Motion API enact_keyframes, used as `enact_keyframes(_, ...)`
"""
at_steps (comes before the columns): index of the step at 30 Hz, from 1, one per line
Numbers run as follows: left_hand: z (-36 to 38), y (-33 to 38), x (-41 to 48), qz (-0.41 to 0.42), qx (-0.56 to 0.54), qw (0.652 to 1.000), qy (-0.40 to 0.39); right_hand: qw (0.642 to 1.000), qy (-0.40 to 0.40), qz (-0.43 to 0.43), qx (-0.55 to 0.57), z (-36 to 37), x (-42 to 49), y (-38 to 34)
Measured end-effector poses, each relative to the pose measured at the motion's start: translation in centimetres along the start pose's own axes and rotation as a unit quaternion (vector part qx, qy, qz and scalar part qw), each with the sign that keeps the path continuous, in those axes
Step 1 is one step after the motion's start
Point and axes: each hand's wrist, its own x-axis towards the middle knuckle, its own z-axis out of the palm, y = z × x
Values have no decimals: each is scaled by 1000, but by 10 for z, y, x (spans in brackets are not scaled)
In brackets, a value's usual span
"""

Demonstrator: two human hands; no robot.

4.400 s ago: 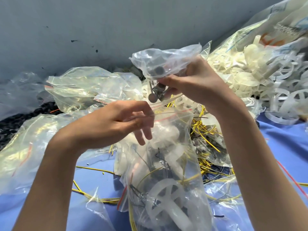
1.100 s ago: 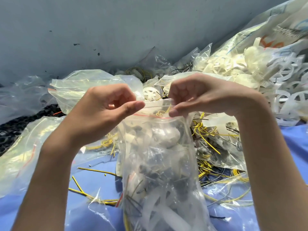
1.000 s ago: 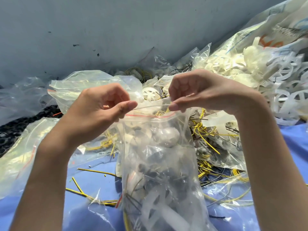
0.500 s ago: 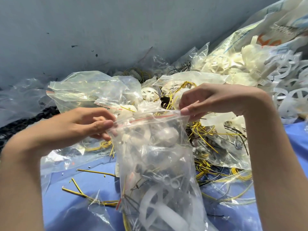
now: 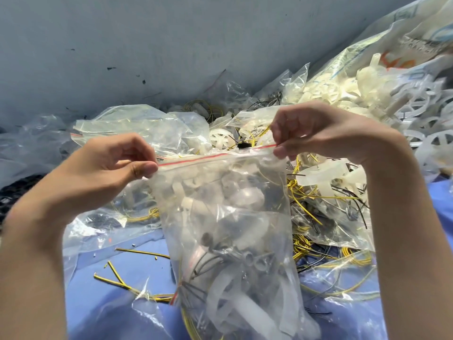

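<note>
- The left hand (image 5: 110,168) pinches the left end of a clear zip bag (image 5: 228,231) between thumb and forefinger, right at the red strip (image 5: 215,157) along the bag's mouth; the other fingers are curled in.
- The right hand (image 5: 316,133) pinches the right end of the same strip, thumb below and fingers curled above it.
- The strip is stretched almost straight between the two hands, a little higher on the right.
- The bag hangs from both hands in the middle of the view, above a blue cloth (image 5: 117,312), and its lower end runs out of the bottom of the picture.
- Inside the bag lie white plastic parts (image 5: 242,312), thin dark wires (image 5: 203,263) and some yellow wire; the finer pieces are too blurred to name.
- Behind the bag lies a heap of other clear bags (image 5: 137,128) with yellow wires (image 5: 301,200) and white plastic wheels (image 5: 219,139).
- To the far right a large heap of white wheels (image 5: 426,104) spills from a big printed sack (image 5: 404,38).
- Loose yellow wire offcuts (image 5: 115,283) lie on the cloth at the lower left.
- A grey wall (image 5: 147,45) stands behind everything.
</note>
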Motion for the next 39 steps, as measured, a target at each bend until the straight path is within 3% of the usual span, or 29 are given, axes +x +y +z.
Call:
enact_keyframes(4,5,3,3,-32,-21,999,22,999,6,37,-21,-2,1,4)
enact_keyframes(10,4,0,-1,-110,-23,990,-82,989,-56,125,-53,-4,-3,10)
enact_keyframes(14,9,2,-1,-135,-47,985,-99,988,-53,133,-52,-4,-3,10)
enact_keyframes(24,11,4,0,-111,-43,989,-83,988,-70,129,-39,-4,-6,8)
enact_keyframes(39,13,4,1,-64,-11,997,-30,995,-8,76,-70,-3,-5,2)
